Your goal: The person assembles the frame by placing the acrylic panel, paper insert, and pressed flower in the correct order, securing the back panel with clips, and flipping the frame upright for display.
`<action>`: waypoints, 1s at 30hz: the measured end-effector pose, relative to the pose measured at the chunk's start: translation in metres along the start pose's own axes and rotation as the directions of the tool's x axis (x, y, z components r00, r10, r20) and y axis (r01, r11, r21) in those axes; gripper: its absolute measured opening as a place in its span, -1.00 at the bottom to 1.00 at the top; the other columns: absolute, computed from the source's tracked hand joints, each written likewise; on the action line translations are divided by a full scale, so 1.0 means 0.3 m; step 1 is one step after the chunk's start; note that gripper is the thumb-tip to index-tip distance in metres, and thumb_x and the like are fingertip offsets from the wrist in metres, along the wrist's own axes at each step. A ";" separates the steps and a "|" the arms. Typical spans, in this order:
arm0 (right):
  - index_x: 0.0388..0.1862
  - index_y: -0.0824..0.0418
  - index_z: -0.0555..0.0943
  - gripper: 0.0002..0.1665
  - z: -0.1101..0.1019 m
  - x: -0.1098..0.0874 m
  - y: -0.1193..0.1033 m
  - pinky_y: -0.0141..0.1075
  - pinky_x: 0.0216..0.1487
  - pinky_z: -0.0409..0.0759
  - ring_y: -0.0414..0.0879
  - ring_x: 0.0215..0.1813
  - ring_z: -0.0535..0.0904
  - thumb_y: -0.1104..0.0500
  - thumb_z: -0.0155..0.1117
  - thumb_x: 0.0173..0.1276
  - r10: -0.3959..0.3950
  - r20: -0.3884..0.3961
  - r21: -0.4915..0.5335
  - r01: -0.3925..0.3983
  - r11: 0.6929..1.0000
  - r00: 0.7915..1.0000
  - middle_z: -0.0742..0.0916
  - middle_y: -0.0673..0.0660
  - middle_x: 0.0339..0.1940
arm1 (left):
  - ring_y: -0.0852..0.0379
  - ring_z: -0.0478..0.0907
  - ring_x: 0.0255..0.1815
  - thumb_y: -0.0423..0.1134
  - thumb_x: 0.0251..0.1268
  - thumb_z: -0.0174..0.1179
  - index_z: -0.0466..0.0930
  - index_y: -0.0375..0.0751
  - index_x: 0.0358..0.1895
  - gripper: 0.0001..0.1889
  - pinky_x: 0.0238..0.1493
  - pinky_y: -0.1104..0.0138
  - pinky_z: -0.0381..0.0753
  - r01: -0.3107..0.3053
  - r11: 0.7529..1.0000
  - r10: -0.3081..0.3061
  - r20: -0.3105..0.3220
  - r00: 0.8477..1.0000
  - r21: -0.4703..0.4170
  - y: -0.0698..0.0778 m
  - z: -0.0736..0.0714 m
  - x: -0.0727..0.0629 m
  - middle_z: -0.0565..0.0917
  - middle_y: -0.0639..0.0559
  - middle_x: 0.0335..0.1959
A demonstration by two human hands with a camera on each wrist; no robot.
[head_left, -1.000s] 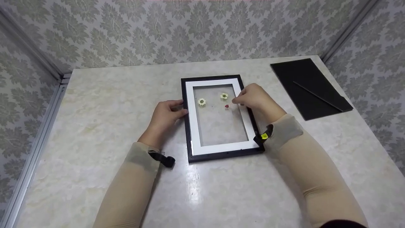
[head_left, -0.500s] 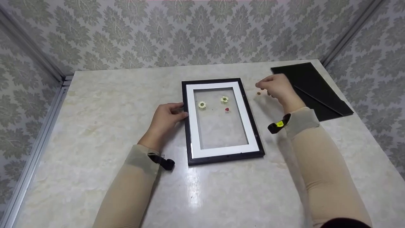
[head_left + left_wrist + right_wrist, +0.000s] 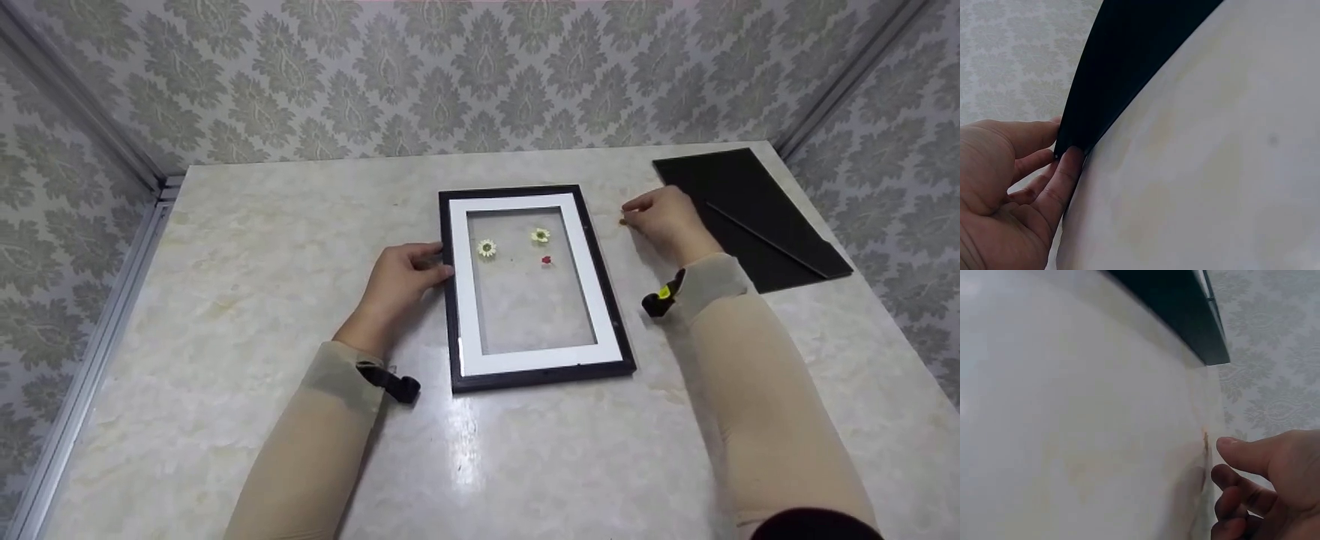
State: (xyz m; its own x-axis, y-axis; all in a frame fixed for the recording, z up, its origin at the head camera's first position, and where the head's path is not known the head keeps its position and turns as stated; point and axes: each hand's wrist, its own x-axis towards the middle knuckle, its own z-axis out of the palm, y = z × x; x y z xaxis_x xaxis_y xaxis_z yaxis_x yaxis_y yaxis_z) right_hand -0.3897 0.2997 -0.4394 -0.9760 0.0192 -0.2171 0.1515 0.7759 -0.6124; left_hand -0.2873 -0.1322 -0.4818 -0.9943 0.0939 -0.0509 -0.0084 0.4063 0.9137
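A picture frame (image 3: 540,363) with a black border and white mat lies on the table. Within its window sit two pale daisy-like flowers (image 3: 487,248) and a small red flower (image 3: 547,260). My left hand (image 3: 397,281) holds the frame's left edge; in the left wrist view, thumb (image 3: 1072,160) and fingers lie on either side of the black edge. Right of the frame, my right hand (image 3: 670,221) is low at the table beside a tiny orange-brown piece (image 3: 1206,436), its kind too small to tell. The right wrist view shows a gap between thumb and bent fingers, with nothing held.
At the table's right back lies a black board (image 3: 720,169) with a thin raised strip (image 3: 765,240) across it. Patterned wall panels (image 3: 480,82) enclose the table (image 3: 247,300) at the back and sides.
My right hand has left the frame's window and moved right to the table by the orange-brown piece, lowering in the last half second. My left hand stays at the frame's left edge.
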 end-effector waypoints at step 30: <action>0.10 0.36 0.81 -0.75 -0.007 0.007 0.016 -0.38 -0.18 0.63 -0.12 -0.10 0.64 0.18 0.43 0.67 0.017 -0.001 0.112 -0.016 0.994 1.000 0.84 -0.01 -0.16 | 0.00 0.75 0.16 -0.26 0.53 0.50 0.71 -0.28 0.47 -0.48 0.11 0.43 0.70 0.004 1.000 -0.004 -0.003 1.000 -0.004 0.007 0.000 -0.008 0.82 -0.30 0.30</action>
State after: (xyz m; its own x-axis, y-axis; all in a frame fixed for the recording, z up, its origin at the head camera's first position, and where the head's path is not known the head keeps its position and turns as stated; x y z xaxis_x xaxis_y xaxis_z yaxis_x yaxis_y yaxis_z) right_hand -0.3913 0.3046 -0.4413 -0.9736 0.0330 -0.2261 0.1840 0.6998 -0.6902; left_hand -0.2850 -0.1316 -0.4798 -0.9946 0.0892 -0.0530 -0.0127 0.4026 0.9153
